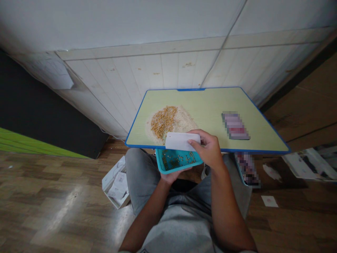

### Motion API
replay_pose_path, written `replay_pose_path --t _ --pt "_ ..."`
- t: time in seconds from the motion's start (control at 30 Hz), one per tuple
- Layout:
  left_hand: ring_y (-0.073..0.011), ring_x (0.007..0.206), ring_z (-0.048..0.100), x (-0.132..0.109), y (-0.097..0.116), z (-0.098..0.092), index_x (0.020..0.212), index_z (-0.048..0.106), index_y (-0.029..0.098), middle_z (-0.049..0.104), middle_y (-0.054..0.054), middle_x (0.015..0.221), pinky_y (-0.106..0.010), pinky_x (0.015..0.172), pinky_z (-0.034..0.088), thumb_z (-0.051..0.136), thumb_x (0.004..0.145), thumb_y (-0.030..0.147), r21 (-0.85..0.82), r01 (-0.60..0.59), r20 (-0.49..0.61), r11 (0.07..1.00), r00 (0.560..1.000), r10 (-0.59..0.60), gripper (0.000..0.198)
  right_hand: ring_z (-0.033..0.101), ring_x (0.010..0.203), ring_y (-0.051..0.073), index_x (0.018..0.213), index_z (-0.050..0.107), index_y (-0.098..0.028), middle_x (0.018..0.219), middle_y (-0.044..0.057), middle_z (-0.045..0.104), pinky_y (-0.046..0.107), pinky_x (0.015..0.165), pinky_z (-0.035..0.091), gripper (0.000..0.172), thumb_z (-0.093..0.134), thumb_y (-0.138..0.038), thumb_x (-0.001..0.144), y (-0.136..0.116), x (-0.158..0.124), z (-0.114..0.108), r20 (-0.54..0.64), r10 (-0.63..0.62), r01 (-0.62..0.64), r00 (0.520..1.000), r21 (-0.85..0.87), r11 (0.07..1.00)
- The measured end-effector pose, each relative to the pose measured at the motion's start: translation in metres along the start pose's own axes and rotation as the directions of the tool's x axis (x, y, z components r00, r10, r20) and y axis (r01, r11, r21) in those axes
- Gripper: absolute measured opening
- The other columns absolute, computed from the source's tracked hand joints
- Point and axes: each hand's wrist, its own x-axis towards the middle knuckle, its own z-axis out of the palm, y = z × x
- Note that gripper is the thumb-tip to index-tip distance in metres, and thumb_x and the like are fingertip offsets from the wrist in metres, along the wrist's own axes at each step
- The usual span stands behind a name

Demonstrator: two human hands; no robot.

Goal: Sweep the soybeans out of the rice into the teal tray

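The right hand [209, 149] pinches a flat white card [180, 141] in a tight grip, and the left hand [171, 175] has its grip wrapped under a smooth teal tray [173, 169] of round yellow beans [179, 159].

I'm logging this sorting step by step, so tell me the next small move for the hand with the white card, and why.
Probably push the white card in the right hand into the yellow beans and drag some to the table edge. The teal tray, held by the left hand just under that edge, holds only a few beans; most lie heaped on the rice.
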Motion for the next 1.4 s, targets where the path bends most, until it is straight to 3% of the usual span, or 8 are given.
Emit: replay_pose_path --t 0.27,0.4,0.6,0.87,1.0,1.13,1.23,1.4 --pt "-0.0511 0.171 0.004 0.001 0.002 0.004 0.178 0.023 0.029 0.004 -0.011 0.188 -0.082 0.128 -0.006 0.019 0.100 0.080 0.013 0.003 -0.023 1.000 1.000 -0.003 0.092 0.079 0.095 0.024 0.107 0.082 -0.023 0.105 0.005 0.084 0.032 0.079 0.061 0.021 0.074 -0.033 0.091 -0.003 0.002 0.007 -0.095 -0.050 0.051 0.994 0.014 0.999" --pt "-0.0510 0.170 0.000 0.001 0.002 0.003 0.176 0.028 0.034 0.003 -0.005 0.188 -0.084 0.128 -0.004 0.022 0.101 0.077 -0.001 -0.007 -0.029 1.000 1.000 0.007 0.087 0.079 0.095 0.024 0.108 0.083 -0.024 0.106 0.005 0.085 0.032 0.081 0.061 0.020 0.073 -0.030 0.092 -0.005 0.002 0.013 -0.058 -0.064 0.063 0.996 -0.023 0.998" --pt "-0.0495 0.171 0.007 0.001 0.002 0.008 0.178 0.019 0.035 0.009 -0.007 0.188 -0.088 0.127 0.004 0.026 0.103 0.074 -0.129 -0.007 -0.105 0.992 0.994 -0.007 0.084 0.079 0.091 0.023 0.105 0.084 -0.023 0.102 0.004 0.085 0.031 0.079 0.061 0.019 0.072 -0.027 0.090 -0.005 0.002 0.014 -0.023 -0.083 0.082 0.996 -0.042 0.996" --pt "-0.0519 0.170 0.010 0.000 0.001 0.014 0.178 0.017 0.036 0.016 -0.008 0.187 -0.090 0.125 -0.001 0.026 0.104 0.075 -0.124 -0.047 -0.147 0.991 0.989 0.028 0.084 0.079 0.086 0.023 0.104 0.084 -0.023 0.098 0.003 0.085 0.031 0.073 0.061 0.019 0.075 -0.030 0.088 -0.003 0.001 0.010 0.031 -0.072 0.072 0.997 0.005 0.997" --pt "-0.0490 0.171 0.005 0.000 0.000 0.007 0.179 0.008 0.031 0.012 -0.011 0.187 -0.085 0.128 0.001 0.020 0.102 0.081 -0.076 -0.011 -0.071 0.997 0.997 0.006 0.093 0.077 0.081 0.022 0.107 0.081 -0.022 0.098 0.005 0.084 0.029 0.066 0.059 0.023 0.077 -0.032 0.086 0.003 0.002 0.007 -0.212 -0.015 0.021 0.977 0.024 0.999" --pt "-0.0474 0.171 0.004 0.001 0.000 0.003 0.179 0.006 0.030 0.014 -0.012 0.187 -0.082 0.129 0.001 0.016 0.098 0.086 -0.010 -0.003 -0.037 1.000 0.999 0.003 0.099 0.076 0.078 0.023 0.106 0.077 -0.019 0.092 0.006 0.082 0.030 0.064 0.059 0.028 0.079 -0.035 0.083 0.006 0.005 0.000 -0.503 0.011 -0.002 0.864 0.019 1.000" --pt "-0.0474 0.171 0.004 0.002 -0.001 0.004 0.179 0.009 0.032 0.014 -0.011 0.187 -0.083 0.129 0.000 0.014 0.099 0.085 -0.017 -0.009 -0.072 1.000 0.997 0.008 0.097 0.078 0.080 0.025 0.104 0.077 -0.019 0.092 0.007 0.082 0.032 0.067 0.061 0.029 0.079 -0.035 0.081 0.006 0.006 -0.003 -0.551 0.016 -0.009 0.834 0.016 1.000" --pt "-0.0475 0.172 0.006 0.002 -0.003 0.005 0.178 0.019 0.028 0.018 -0.012 0.187 -0.085 0.129 -0.001 0.014 0.101 0.081 -0.051 -0.011 -0.012 0.999 1.000 0.010 0.095 0.079 0.081 0.026 0.103 0.078 -0.018 0.090 0.007 0.082 0.033 0.067 0.061 0.029 0.078 -0.035 0.079 0.005 0.007 -0.002 -0.545 0.021 -0.016 0.838 0.015 1.000"
